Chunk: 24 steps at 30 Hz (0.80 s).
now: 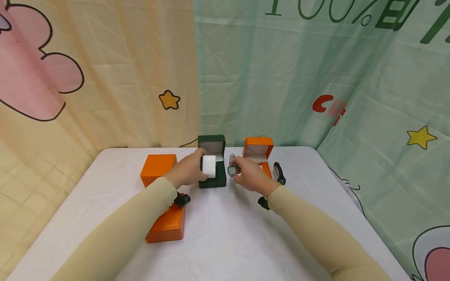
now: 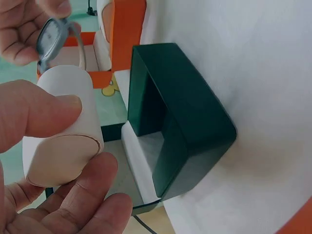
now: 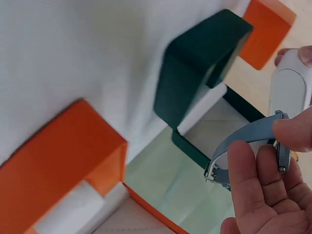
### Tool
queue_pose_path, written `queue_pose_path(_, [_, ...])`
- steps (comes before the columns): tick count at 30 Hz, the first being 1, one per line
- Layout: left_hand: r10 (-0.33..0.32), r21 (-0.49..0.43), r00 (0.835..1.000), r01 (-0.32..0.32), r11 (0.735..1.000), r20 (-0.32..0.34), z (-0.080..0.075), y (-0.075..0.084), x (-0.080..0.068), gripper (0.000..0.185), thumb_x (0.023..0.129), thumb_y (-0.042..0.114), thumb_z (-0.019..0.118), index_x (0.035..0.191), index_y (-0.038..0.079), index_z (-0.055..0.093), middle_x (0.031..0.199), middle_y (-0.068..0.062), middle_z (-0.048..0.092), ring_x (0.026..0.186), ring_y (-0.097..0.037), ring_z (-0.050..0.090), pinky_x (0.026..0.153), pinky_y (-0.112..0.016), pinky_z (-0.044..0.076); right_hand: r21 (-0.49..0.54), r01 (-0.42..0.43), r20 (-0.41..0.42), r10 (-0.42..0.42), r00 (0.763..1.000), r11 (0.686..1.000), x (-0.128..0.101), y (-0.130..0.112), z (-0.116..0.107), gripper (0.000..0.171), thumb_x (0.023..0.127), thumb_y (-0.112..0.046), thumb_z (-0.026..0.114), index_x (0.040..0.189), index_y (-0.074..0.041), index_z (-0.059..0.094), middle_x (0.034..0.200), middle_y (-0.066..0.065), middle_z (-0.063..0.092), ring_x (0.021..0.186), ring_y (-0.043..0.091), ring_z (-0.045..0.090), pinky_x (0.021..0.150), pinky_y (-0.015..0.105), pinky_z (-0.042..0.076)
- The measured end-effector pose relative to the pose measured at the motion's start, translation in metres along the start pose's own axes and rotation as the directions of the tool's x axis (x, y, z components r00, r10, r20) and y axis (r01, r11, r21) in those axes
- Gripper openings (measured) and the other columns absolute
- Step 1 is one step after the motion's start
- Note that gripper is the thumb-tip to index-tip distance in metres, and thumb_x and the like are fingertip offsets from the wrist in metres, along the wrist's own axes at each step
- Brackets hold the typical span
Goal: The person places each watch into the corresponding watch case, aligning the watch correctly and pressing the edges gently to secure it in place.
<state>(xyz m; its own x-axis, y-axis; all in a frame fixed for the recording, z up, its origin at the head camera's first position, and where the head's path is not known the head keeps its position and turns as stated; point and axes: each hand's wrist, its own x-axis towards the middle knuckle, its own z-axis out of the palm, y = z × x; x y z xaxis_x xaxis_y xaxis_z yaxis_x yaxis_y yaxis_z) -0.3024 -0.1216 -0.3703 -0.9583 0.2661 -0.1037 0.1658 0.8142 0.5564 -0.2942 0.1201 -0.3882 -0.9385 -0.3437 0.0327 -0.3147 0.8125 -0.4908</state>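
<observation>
Thumb and fingers of my left hand (image 1: 190, 168) hold a white watch cushion (image 1: 209, 166), a rounded roll whose end face shows in the left wrist view. It is above the open dark green watch box (image 1: 221, 179), whose lid stands up at the back. My right hand (image 1: 251, 173) pinches a wristwatch (image 1: 232, 169) with a square-looking face and grey-blue strap. In the right wrist view its strap (image 3: 248, 134) curves between thumb and fingers, close to the cushion (image 3: 290, 87). Whether watch and cushion touch, I cannot tell.
An open orange watch box (image 1: 258, 146) stands behind my right hand, a black-strapped watch (image 1: 279, 173) beside it. Two closed orange boxes, one farther back (image 1: 158, 168) and one nearer (image 1: 168, 222), sit on the left of the white-covered table (image 1: 225, 242). Curtains hang behind.
</observation>
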Motion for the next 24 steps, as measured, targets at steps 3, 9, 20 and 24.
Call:
queue_pose_path(3, [0.016, -0.005, 1.0, -0.016, 1.0, -0.001, 0.0, 0.003, -0.004, 0.076, 0.085, 0.02, 0.088, 0.144, 0.013, 0.04, 0.125, -0.012, 0.065, 0.103, -0.03, 0.062, 0.094, -0.044, 0.059, 0.038, 0.01, 0.004, -0.01, 1.0, 0.999, -0.001, -0.005, -0.005, 0.037, 0.093, -0.008, 0.077, 0.127, -0.011, 0.062, 0.116, 0.003, 0.07, 0.102, 0.021, 0.065, 0.098, 0.036, 0.06])
queue_pose_path(9, [0.045, -0.013, 0.999, -0.045, 0.999, -0.009, 0.001, 0.004, -0.008, 0.08, 0.085, 0.021, 0.087, 0.148, 0.012, 0.039, 0.127, -0.01, 0.063, 0.104, -0.029, 0.062, 0.095, -0.044, 0.059, 0.055, 0.029, -0.006, -0.029, 1.0, 0.998, -0.006, -0.013, -0.009, 0.035, 0.093, -0.008, 0.076, 0.125, -0.011, 0.062, 0.113, 0.003, 0.071, 0.098, 0.018, 0.066, 0.095, 0.035, 0.061])
queue_pose_path(20, [0.093, -0.052, 0.995, -0.095, 0.994, -0.034, 0.002, 0.009, -0.015, 0.076, 0.086, 0.02, 0.087, 0.146, 0.014, 0.041, 0.129, -0.01, 0.061, 0.1, -0.028, 0.062, 0.091, -0.04, 0.059, 0.085, 0.059, -0.013, -0.058, 0.998, 0.995, -0.011, -0.019, -0.011, 0.036, 0.094, -0.009, 0.077, 0.126, -0.01, 0.061, 0.115, 0.004, 0.072, 0.099, 0.017, 0.069, 0.091, 0.034, 0.062])
queue_pose_path(24, [0.098, -0.08, 0.995, -0.099, 0.992, -0.024, 0.002, 0.01, -0.017, 0.076, 0.086, 0.018, 0.087, 0.146, 0.014, 0.041, 0.133, -0.01, 0.059, 0.1, -0.027, 0.062, 0.092, -0.041, 0.059, 0.098, 0.054, -0.006, -0.054, 0.999, 0.994, -0.012, -0.021, -0.012, 0.036, 0.094, -0.01, 0.076, 0.127, -0.012, 0.061, 0.117, 0.003, 0.071, 0.102, 0.018, 0.07, 0.09, 0.034, 0.063])
